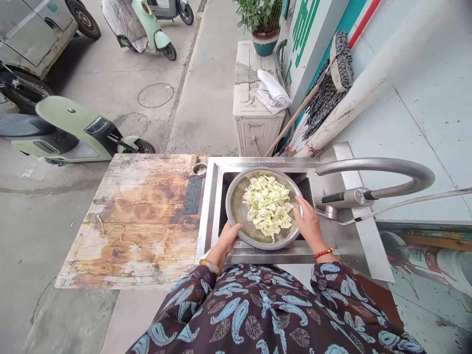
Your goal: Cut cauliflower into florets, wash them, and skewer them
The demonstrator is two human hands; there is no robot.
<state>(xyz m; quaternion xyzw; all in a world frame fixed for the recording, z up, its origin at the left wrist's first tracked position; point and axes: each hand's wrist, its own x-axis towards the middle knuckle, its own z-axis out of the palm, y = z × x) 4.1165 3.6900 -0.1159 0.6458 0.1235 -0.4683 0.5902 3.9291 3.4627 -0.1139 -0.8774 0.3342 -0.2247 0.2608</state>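
Both of my hands hold a round metal basin (241, 216) over the steel sink (211, 216). Pale cauliflower florets (267, 204) lie heaped in the middle of it. At the near left rim, my left hand (225, 240) is closed on the edge, its thumb over the top and the other fingers hidden beneath. My right hand (308, 221) grips the right rim, close to the tap, with its fingers partly out of sight. Whether the basin rests on the sink or is lifted, I cannot tell.
A curved faucet (387, 167) arches at the right of the sink. Left of it stands a worn wooden table (147, 196) with a thin cord (118, 231) on it. A strainer (199, 169) sits by the sink's left edge. Beyond are a mop (328, 88) and a scooter (73, 128).
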